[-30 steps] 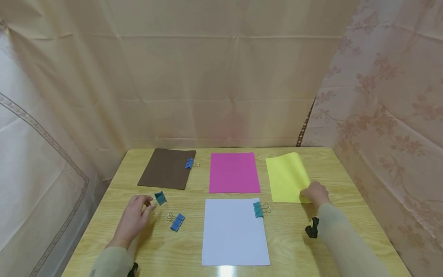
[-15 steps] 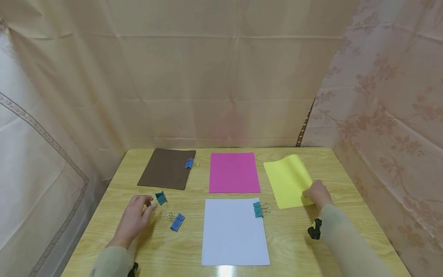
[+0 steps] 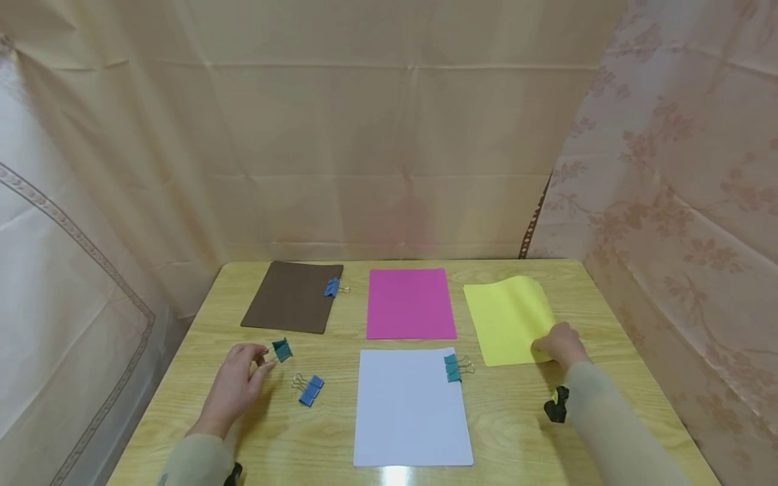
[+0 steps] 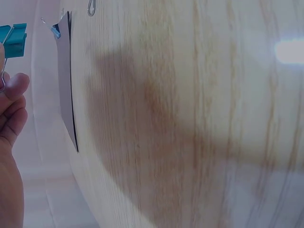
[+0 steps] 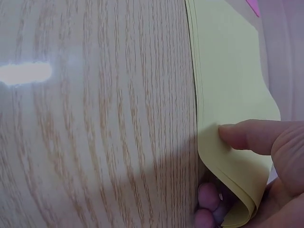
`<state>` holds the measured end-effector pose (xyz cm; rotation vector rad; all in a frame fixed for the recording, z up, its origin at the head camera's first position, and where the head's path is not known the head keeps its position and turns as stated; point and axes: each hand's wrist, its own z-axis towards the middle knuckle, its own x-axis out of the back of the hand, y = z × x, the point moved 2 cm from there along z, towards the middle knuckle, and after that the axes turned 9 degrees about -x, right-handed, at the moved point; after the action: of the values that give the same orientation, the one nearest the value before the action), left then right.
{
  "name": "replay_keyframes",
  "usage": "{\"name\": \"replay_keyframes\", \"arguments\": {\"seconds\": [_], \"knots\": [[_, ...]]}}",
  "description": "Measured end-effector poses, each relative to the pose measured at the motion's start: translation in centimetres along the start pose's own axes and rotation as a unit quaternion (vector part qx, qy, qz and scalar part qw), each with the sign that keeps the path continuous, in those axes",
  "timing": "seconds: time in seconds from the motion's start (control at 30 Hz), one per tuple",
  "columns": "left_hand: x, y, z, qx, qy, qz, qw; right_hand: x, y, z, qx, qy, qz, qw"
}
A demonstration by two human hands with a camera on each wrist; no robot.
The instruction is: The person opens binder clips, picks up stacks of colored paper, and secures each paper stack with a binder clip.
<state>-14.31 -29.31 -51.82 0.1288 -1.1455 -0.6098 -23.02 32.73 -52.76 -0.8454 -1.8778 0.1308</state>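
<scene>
My right hand [image 3: 563, 343] grips the near right corner of a few yellow paper sheets [image 3: 501, 317]. In the right wrist view the thumb [image 5: 249, 135] lies on top, fingers are underneath, and the right edge of the sheets [image 5: 232, 80] curls up. My left hand [image 3: 236, 381] pinches a teal binder clip [image 3: 282, 349] by its wire handles, held above the table; the left wrist view shows the clip [image 4: 14, 40] at its left edge. A blue binder clip [image 3: 311, 390] lies on the table just right of that hand.
White paper [image 3: 410, 412] with a teal binder clip [image 3: 453, 368] on its right edge lies at the front. Behind it is magenta paper [image 3: 410, 304]. Dark brown paper [image 3: 292, 297] with a blue clip [image 3: 332, 287] is at back left. Curtains [image 3: 377, 135] surround the wooden table [image 3: 516, 432].
The yellow sheets have turned slightly and come a little nearer with my right hand, which has shifted a bit to the right. My left hand stays almost still with the teal binder clip.
</scene>
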Motion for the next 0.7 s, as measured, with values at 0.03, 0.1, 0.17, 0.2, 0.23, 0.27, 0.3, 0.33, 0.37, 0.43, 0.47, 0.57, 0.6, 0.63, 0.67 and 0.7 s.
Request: {"name": "replay_keyframes", "arguments": {"seconds": [0.03,0.1,0.17,0.2,0.23,0.27,0.3,0.33,0.37,0.43,0.47,0.57,0.6,0.63,0.67,0.7], "knots": [[0.02,0.02,0.01,0.0,-0.001,0.0,1.0,-0.03,0.14,0.06,-0.001,-0.005,0.005,1.0],[0.03,0.05,0.0,0.002,-0.003,-0.001,1.0,-0.08,0.44,0.1,-0.007,-0.016,0.025,0.9995],[0.07,0.1,-0.01,0.005,-0.007,0.0,1.0,-0.12,0.69,0.01,-0.014,-0.028,0.053,0.9981],[0.09,0.12,-0.01,0.007,-0.009,0.0,0.9999,-0.14,0.84,-0.05,-0.015,-0.035,0.066,0.9971],[0.11,0.13,-0.01,0.009,-0.01,-0.001,0.9999,-0.13,0.93,-0.15,-0.018,-0.041,0.076,0.996],[0.12,0.14,-0.01,0.011,-0.011,-0.001,0.9999,-0.08,0.98,-0.23,-0.022,-0.044,0.085,0.9951],[0.15,0.17,-0.02,0.013,-0.012,-0.003,0.9998,-0.02,1.02,-0.27,-0.026,-0.049,0.091,0.9943],[0.18,0.19,-0.03,0.015,-0.013,-0.003,0.9998,0.04,1.04,-0.32,-0.027,-0.052,0.093,0.9939],[0.18,0.18,-0.04,0.016,-0.013,-0.004,0.9998,0.09,1.05,-0.37,-0.029,-0.054,0.093,0.9938],[0.15,0.14,-0.09,0.017,-0.012,-0.003,0.9998,0.15,1.05,-0.42,-0.031,-0.058,0.089,0.9938],[0.12,0.11,-0.1,0.018,-0.013,-0.001,0.9998,0.16,1.06,-0.41,-0.032,-0.059,0.087,0.994],[0.0,0.0,-0.1,0.02,-0.016,0.002,0.9997,0.16,1.08,-0.58,-0.031,-0.059,0.071,0.9953],[-0.02,-0.02,-0.08,0.022,-0.018,0.002,0.9996,0.15,1.07,-0.66,-0.031,-0.059,0.063,0.9958],[-0.02,0.0,-0.06,0.024,-0.02,0.002,0.9995,0.17,1.04,-0.73,-0.032,-0.058,0.055,0.9963],[-0.03,0.01,-0.04,0.026,-0.022,0.002,0.9994,0.18,1.03,-0.78,-0.033,-0.057,0.048,0.9967],[-0.01,0.03,-0.02,0.027,-0.024,0.001,0.9993,0.19,1.03,-0.86,-0.034,-0.058,0.042,0.9969]]}}
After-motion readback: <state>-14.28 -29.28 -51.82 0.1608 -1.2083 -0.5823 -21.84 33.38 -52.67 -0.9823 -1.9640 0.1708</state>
